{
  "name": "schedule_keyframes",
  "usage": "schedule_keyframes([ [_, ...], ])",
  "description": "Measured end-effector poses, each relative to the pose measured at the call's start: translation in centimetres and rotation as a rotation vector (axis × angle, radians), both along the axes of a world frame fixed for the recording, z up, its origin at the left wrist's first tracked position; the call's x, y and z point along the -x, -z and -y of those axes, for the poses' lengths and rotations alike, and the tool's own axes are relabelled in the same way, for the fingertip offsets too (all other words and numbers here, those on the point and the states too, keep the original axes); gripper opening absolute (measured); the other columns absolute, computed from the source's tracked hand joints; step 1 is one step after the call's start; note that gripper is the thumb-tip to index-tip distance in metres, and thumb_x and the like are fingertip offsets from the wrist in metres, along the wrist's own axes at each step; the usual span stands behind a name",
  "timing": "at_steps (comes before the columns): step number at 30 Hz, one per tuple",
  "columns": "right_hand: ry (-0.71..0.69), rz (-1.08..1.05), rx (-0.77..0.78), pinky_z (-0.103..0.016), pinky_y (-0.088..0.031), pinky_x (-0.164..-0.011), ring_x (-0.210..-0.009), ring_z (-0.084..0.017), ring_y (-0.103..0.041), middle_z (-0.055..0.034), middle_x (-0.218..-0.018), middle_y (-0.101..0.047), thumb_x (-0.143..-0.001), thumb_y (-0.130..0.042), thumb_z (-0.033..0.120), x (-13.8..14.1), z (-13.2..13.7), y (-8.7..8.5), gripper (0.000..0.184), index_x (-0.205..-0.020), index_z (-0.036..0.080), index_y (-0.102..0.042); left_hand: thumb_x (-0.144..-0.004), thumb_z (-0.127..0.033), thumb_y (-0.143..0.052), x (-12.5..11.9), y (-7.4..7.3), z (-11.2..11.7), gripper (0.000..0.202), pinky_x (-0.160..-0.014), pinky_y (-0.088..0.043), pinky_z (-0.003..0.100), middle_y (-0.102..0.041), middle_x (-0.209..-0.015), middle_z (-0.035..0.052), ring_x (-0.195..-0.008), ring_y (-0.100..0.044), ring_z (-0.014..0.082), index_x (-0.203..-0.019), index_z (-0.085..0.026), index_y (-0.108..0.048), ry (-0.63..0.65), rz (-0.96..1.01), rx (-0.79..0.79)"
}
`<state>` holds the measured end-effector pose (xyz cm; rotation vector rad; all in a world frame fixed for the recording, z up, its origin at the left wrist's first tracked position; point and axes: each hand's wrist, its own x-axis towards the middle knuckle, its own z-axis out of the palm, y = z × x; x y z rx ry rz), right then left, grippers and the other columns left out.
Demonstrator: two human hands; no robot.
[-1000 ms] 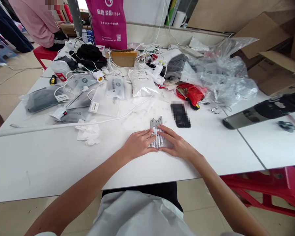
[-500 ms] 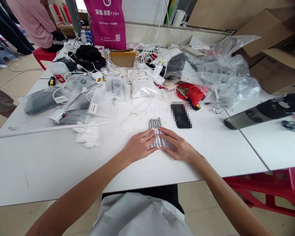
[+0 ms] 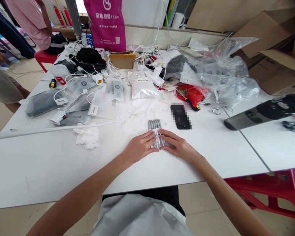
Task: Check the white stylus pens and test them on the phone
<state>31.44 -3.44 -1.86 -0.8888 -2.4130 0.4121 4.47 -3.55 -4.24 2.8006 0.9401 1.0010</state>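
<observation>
- Open room: bare white bench (image 3: 51,170) on both sides of the hands and between them and its near edge
- Farther off: black phone (image 3: 181,116), screen blurred, near the top right of the markers; crumpled tissue (image 3: 87,137) well to the left; white cable (image 3: 118,120) running across the bench beyond the tissue
- Arm pose: both forearms reaching in over the near edge, angling toward each other; left hand (image 3: 139,146) and right hand (image 3: 178,147) low and flat, palms down
- Grip: both hands open, fingers together and extended, not closed around anything, resting on the lower part of the markers from either side
- Slim grey-capped markers (image 3: 156,132): side by side in a tight row, lying flat mid-bench, tips pointing away, lower part between the hands
</observation>
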Motion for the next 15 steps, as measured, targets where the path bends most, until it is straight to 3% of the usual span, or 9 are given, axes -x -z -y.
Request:
schedule_keyframes([
  [6, 0.005, -0.003, 0.04, -0.051, -0.056, -0.124, -0.147, -0.032, -0.062, -0.0123, -0.165, -0.055, -0.101, -0.074, 0.03, 0.0, 0.1, -0.2, 0.059, -0.158, 0.03, -0.057, -0.104, -0.05, -0.066, 0.0, 0.1, 0.0, 0.049, -0.121, -0.057, 0.038, -0.073, -0.144, 0.0167, -0.145, -0.064, 0.0257, -0.132, -0.011, -0.072, -0.002, 0.02, 0.01],
  [11, 0.0, 0.002, -0.014, -0.052, -0.058, -0.121, -0.145, -0.033, -0.064, -0.0166, -0.16, -0.058, -0.098, -0.078, 0.035, -0.2, -0.4, -0.5, 0.064, -0.159, 0.027, -0.056, -0.1, -0.052, -0.07, 0.0, 0.3, -0.1, 0.054, -0.121, -0.057, 0.039, -0.073, -0.144, 0.0182, -0.144, -0.065, 0.0266, -0.133, -0.009, -0.071, -0.001, 0.041, 0.016],
  [15, 0.02, -0.109, -0.141, -0.053, -0.065, -0.108, -0.129, -0.034, -0.073, -0.0194, -0.142, -0.071, -0.093, -0.085, 0.038, 1.4, -0.9, -3.0, 0.067, -0.153, 0.023, -0.06, -0.098, -0.055, -0.072, -0.1, 0.2, 0.0, 0.057, -0.12, -0.058, 0.04, -0.073, -0.144, 0.0173, -0.142, -0.066, 0.0273, -0.135, -0.012, -0.069, -0.009, 0.097, 0.03],
])
